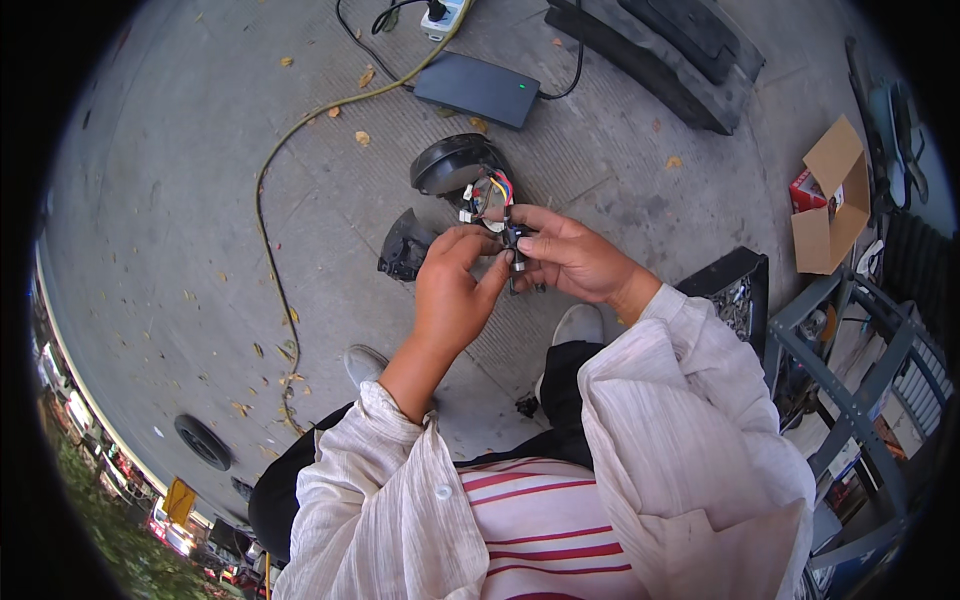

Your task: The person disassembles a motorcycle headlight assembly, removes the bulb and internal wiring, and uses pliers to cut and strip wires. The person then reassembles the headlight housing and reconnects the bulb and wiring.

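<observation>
My left hand [460, 275] and my right hand [575, 260] meet at the centre, fingers closed round a small dark cable part [515, 240] with a metallic lower end. Coloured wires [500, 185] with white connectors [466, 215] run up from it toward a round black wheel-like housing [450, 165]. A black moulded piece [398, 250] lies just left of my left hand on the pavement, partly behind it.
A black power adapter [475, 90], power strip [440, 18], yellow cord [264, 200] and long black panel [650, 65] lie ahead. Right are a cardboard box [840, 220], black tray [715, 280] and metal frame [850, 395]. A tyre [200, 440] lies lower left, near my feet [580, 325].
</observation>
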`<control>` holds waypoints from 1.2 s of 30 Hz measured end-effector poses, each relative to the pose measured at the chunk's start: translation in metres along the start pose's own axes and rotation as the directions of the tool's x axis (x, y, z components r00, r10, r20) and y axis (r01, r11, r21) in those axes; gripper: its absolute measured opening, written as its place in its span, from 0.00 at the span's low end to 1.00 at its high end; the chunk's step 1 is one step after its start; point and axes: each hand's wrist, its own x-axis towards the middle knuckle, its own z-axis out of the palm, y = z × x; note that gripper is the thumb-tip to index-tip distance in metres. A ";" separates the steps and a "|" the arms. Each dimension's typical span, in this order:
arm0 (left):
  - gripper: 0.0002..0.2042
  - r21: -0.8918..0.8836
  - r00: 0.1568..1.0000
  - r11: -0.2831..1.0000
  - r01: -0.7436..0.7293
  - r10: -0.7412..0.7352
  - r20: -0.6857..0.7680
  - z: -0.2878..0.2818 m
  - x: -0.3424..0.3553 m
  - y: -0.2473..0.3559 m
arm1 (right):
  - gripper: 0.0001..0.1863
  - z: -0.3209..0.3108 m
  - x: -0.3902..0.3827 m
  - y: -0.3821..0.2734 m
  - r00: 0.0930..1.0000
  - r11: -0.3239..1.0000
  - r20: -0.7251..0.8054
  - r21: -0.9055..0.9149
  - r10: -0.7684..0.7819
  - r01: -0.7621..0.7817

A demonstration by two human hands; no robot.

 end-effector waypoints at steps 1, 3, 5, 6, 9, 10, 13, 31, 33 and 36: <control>0.10 -0.023 1.000 0.999 0.027 -0.027 0.011 0.000 0.000 0.000 | 0.26 0.000 0.000 0.001 1.000 1.000 -0.012 -0.027 -0.004 0.004; 0.09 -0.067 0.996 0.994 0.081 -0.079 0.034 -0.001 0.001 0.002 | 0.24 0.001 0.001 0.001 0.999 0.997 -0.034 -0.081 -0.015 0.012; 0.08 -0.024 0.998 0.998 0.064 -0.064 0.019 -0.002 0.002 0.003 | 0.23 0.004 0.003 0.006 0.995 0.994 -0.080 -0.090 -0.067 0.059; 0.08 -0.002 0.998 0.998 0.057 -0.057 0.011 -0.002 0.002 0.004 | 0.22 0.006 0.004 0.009 0.991 0.992 -0.102 -0.096 -0.092 0.082; 0.07 0.302 0.963 0.918 -0.255 0.270 -0.007 -0.010 0.010 0.003 | 0.19 0.009 0.006 0.011 0.976 0.973 -0.172 -0.212 -0.132 0.094; 0.08 0.314 0.958 0.909 -0.276 0.285 0.018 -0.012 0.011 0.004 | 0.18 0.009 0.006 0.010 0.965 0.977 -0.220 -0.188 -0.145 0.104; 0.08 0.300 0.970 0.922 -0.244 0.231 0.078 -0.013 0.006 0.006 | 0.14 0.000 0.007 -0.003 0.915 0.971 -0.339 -0.169 -0.219 0.170; 0.16 -0.664 0.724 0.328 0.671 -0.483 0.493 -0.010 -0.003 -0.027 | 0.39 0.024 0.001 0.007 0.959 0.791 -0.138 -0.601 -0.246 0.116; 0.16 -0.694 0.702 0.237 0.680 -0.484 0.522 -0.006 -0.005 -0.028 | 0.40 0.028 0.000 0.007 0.950 0.668 -0.150 -0.741 -0.272 0.074; 0.13 -0.731 0.684 0.115 0.673 -0.474 0.555 -0.004 -0.006 -0.028 | 0.40 0.034 -0.005 0.003 0.960 0.652 -0.132 -0.755 -0.248 0.065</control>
